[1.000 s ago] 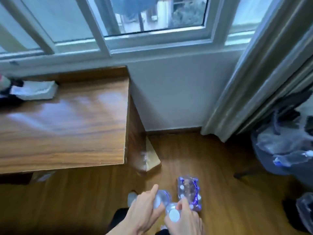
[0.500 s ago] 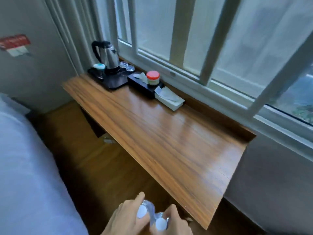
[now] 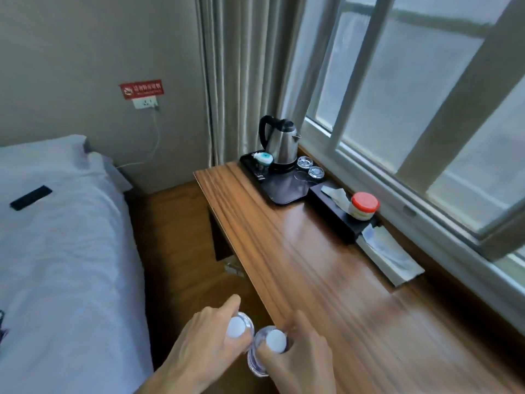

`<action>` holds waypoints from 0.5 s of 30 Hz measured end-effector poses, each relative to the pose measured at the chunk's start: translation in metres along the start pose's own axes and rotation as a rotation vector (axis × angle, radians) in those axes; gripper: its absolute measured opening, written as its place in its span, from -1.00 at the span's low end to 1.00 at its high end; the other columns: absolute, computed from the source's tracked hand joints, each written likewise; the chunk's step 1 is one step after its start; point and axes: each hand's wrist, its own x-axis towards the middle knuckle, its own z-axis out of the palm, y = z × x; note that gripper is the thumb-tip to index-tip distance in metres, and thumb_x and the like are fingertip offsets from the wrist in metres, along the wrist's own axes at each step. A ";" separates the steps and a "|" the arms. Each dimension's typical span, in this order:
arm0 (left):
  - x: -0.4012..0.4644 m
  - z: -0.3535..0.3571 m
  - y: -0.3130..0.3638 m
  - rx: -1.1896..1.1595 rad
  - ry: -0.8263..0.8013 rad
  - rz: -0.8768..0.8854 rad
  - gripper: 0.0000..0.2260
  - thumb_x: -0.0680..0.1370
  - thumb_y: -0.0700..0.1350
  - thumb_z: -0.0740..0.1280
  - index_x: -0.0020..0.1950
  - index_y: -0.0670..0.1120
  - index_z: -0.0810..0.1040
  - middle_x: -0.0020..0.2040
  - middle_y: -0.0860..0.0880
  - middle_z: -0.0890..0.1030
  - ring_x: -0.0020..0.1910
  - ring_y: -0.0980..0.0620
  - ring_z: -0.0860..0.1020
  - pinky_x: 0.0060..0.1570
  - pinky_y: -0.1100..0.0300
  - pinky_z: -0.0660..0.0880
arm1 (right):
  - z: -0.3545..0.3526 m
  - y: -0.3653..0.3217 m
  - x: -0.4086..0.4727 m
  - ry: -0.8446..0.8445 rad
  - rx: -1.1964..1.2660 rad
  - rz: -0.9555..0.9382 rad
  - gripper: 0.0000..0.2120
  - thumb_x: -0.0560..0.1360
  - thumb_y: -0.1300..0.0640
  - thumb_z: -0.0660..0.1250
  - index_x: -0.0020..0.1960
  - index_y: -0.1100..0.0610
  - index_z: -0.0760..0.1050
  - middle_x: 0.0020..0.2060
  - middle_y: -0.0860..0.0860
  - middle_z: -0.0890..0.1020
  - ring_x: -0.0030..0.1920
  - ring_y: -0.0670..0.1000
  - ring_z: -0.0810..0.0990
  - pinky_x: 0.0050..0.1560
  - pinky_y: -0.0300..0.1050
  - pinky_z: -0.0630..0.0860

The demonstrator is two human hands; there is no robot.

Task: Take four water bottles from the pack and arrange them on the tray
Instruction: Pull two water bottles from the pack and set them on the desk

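Observation:
My left hand [image 3: 199,341] grips a clear water bottle with a white cap [image 3: 236,327] by its neck. Beside it, my right hand [image 3: 301,354] holds a second white-capped bottle [image 3: 275,340] the same way. Both bottles hang upright at the near edge of the wooden desk [image 3: 326,280], touching each other. The black tray [image 3: 287,189] lies at the desk's far end, under a steel kettle [image 3: 279,142]. The pack of bottles is out of view.
Two upturned glasses [image 3: 311,167] and a teal-lidded cup [image 3: 262,158] share the tray. A black box with a red-lidded jar [image 3: 364,205] and a tissue packet [image 3: 389,255] line the window side. A white bed [image 3: 65,251] with a remote [image 3: 30,197] stands left.
The view swung from the floor, where the pack lay, up and left along the desk to the tray. Both hands lifted a bottle each and carry them beside the desk edge.

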 end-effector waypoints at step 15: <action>0.215 -0.125 -0.043 0.002 0.157 0.050 -0.72 0.47 0.18 0.35 -0.20 0.06 0.32 -0.36 0.02 0.51 -0.36 0.02 0.57 -0.45 0.22 0.50 | -0.040 -0.188 0.203 0.096 0.217 -0.161 -0.55 0.11 -0.37 0.29 -0.20 -0.06 0.43 -0.47 -0.08 0.55 -0.42 -0.14 0.57 -0.48 -0.37 0.39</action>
